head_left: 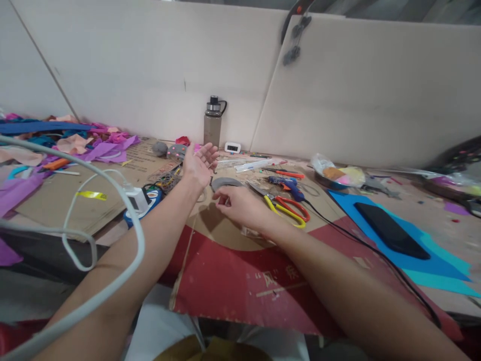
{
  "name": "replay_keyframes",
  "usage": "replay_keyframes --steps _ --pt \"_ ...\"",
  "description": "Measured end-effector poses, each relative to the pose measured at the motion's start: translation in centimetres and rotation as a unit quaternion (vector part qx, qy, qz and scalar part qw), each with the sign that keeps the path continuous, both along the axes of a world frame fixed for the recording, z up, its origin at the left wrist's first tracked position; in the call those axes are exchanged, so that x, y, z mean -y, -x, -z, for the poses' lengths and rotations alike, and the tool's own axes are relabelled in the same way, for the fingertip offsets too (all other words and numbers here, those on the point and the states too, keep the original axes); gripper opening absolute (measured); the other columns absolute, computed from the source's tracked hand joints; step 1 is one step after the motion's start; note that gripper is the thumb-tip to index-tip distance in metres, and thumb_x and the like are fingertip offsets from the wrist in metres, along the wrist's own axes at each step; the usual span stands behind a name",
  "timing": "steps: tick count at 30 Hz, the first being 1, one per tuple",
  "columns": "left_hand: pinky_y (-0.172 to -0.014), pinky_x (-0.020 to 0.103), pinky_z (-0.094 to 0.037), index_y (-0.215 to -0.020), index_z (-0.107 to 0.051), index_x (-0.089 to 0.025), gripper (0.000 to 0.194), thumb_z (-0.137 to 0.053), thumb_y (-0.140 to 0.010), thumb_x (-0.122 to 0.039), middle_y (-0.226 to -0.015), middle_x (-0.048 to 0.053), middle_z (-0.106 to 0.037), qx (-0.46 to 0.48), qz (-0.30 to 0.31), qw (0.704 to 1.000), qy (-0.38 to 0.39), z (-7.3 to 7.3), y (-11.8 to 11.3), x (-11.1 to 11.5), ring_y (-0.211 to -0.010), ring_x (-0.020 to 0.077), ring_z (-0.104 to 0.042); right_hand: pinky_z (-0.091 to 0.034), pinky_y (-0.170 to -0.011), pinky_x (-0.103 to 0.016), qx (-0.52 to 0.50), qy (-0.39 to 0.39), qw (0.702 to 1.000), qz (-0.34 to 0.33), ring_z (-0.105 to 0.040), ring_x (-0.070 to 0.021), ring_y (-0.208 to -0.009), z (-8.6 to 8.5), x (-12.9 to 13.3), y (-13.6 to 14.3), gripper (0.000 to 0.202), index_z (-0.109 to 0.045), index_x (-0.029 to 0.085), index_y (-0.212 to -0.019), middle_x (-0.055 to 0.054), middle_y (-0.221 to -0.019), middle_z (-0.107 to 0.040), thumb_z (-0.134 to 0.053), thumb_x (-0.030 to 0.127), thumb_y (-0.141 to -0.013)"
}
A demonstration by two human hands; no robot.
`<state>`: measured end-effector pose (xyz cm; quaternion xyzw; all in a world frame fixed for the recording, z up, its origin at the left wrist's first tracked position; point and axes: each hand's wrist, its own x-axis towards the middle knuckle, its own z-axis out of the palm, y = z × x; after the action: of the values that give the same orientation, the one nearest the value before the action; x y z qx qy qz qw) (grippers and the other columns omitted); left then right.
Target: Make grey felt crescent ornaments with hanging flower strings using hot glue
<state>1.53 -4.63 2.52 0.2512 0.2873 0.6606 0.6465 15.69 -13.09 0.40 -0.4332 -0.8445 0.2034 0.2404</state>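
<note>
My left hand [201,163] is raised palm up with its fingers spread and nothing in it, in front of the bottle [213,123]. My right hand [235,203] has its fingers curled together over the cardboard [214,228]; whatever lies between them, if anything, is hidden. Just behind the right hand is a grey round object [225,183], partly covered. To its right lie yellow-handled scissors [287,213] and red-handled scissors [296,205], beside a blue glue gun [291,188].
A white cable [141,240] loops across the left foreground near a charger [138,199]. Coloured scraps [75,143] are heaped at the left. A phone [391,229] rests on blue sheets [447,265] at the right, and the glue gun's black cord crosses the red cardboard.
</note>
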Motion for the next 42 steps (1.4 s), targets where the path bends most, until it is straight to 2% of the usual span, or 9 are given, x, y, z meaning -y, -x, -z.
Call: replay_keyframes --steps 6,10,13,19,25,29,35,38,42 --pt "-0.057 0.024 -0.045 -0.099 -0.068 -0.016 0.044 -0.044 -0.086 -0.050 -0.079 0.008 -0.071 -0.054 0.019 0.998 -0.004 0.3 -0.3 -0.3 -0.062 0.0133 -0.063 -0.039 -0.064 -0.022 0.027 -0.034 0.999 0.001 -0.060 -0.0127 -0.074 0.0 1.2 0.8 0.031 -0.059 0.019 -0.108 -0.002 -0.084 -0.069 -0.055 0.011 -0.078" --pt "-0.055 0.024 -0.044 -0.096 -0.070 -0.015 0.040 -0.049 -0.084 -0.048 -0.074 0.008 -0.071 -0.102 0.023 0.995 0.002 0.3 -0.6 -0.1 -0.060 0.0134 -0.063 -0.038 -0.060 -0.022 0.055 -0.035 0.998 0.026 -0.059 -0.0133 -0.071 -0.2 1.5 1.0 0.018 -0.060 0.019 -0.092 -0.003 -0.081 -0.068 -0.057 0.012 -0.076" --pt "-0.056 0.024 -0.045 -0.098 -0.069 -0.016 0.041 -0.051 -0.083 -0.050 -0.072 0.007 -0.070 -0.124 0.038 0.992 -0.005 0.3 -0.8 0.0 -0.061 0.0140 -0.063 -0.039 -0.062 -0.023 0.083 -0.031 0.996 0.012 -0.060 -0.0134 -0.071 -0.3 1.6 1.2 0.012 -0.063 0.020 -0.080 -0.002 -0.079 -0.068 -0.057 0.010 -0.075" --pt "-0.057 0.025 -0.045 -0.093 -0.071 -0.014 0.038 -0.051 -0.084 -0.045 -0.076 0.010 -0.071 -0.146 0.049 0.988 -0.034 0.8 -0.8 -0.3 -0.064 0.0151 -0.063 -0.042 -0.069 -0.024 0.090 -0.011 0.996 -0.018 -0.061 -0.0143 -0.076 -0.3 1.3 1.3 0.024 -0.071 0.020 -0.085 -0.003 -0.084 -0.071 -0.052 0.008 -0.077" --pt "-0.056 0.024 -0.044 -0.092 -0.070 -0.016 0.030 -0.055 -0.082 -0.040 -0.073 0.008 -0.071 -0.143 0.055 0.988 -0.027 0.9 -0.7 -0.5 -0.060 0.0134 -0.061 -0.043 -0.071 -0.023 0.072 -0.010 0.996 -0.044 -0.061 -0.0128 -0.076 -0.3 1.1 0.8 0.032 -0.074 0.022 -0.089 -0.002 -0.089 -0.071 -0.047 0.008 -0.078" --pt "-0.057 0.025 -0.045 -0.093 -0.070 -0.016 0.029 -0.058 -0.081 -0.040 -0.072 0.007 -0.070 -0.147 0.056 0.987 -0.027 0.8 -0.8 -0.4 -0.059 0.0136 -0.061 -0.041 -0.062 -0.022 0.058 0.003 0.997 -0.048 -0.060 -0.0118 -0.070 -0.6 1.3 0.5 0.025 -0.072 0.021 -0.089 -0.002 -0.083 -0.070 -0.051 0.012 -0.080" --pt "-0.055 0.023 -0.043 -0.085 -0.070 -0.015 0.027 -0.059 -0.080 -0.039 -0.071 0.007 -0.069 -0.159 0.058 0.985 -0.038 0.8 -1.0 -0.2 -0.057 0.0116 -0.059 -0.041 -0.058 -0.021 0.017 0.075 0.996 -0.039 -0.060 -0.0106 -0.065 -0.7 1.8 0.2 0.016 -0.069 0.019 -0.085 -0.001 -0.074 -0.070 -0.056 0.011 -0.079" --pt "-0.054 0.021 -0.042 -0.081 -0.068 -0.013 0.027 -0.059 -0.080 -0.039 -0.072 0.006 -0.068 -0.184 0.061 0.980 -0.041 0.7 -1.1 0.2 -0.056 0.0094 -0.058 -0.040 -0.058 -0.021 -0.003 0.075 0.997 -0.034 -0.059 -0.0102 -0.064 -0.7 1.9 0.1 0.011 -0.067 0.018 -0.079 -0.001 -0.073 -0.069 -0.057 0.014 -0.080" --pt "-0.055 0.019 -0.040 -0.078 -0.066 -0.012 0.021 -0.060 -0.079 -0.033 -0.073 0.005 -0.067 -0.242 0.071 0.966 -0.062 0.7 -1.3 0.4 -0.057 0.0067 -0.056 -0.039 -0.058 -0.022 -0.032 0.060 0.997 -0.019 -0.057 -0.0103 -0.063 -1.0 1.5 -0.7 0.008 -0.068 0.018 -0.080 0.000 -0.072 -0.068 -0.061 0.017 -0.076"
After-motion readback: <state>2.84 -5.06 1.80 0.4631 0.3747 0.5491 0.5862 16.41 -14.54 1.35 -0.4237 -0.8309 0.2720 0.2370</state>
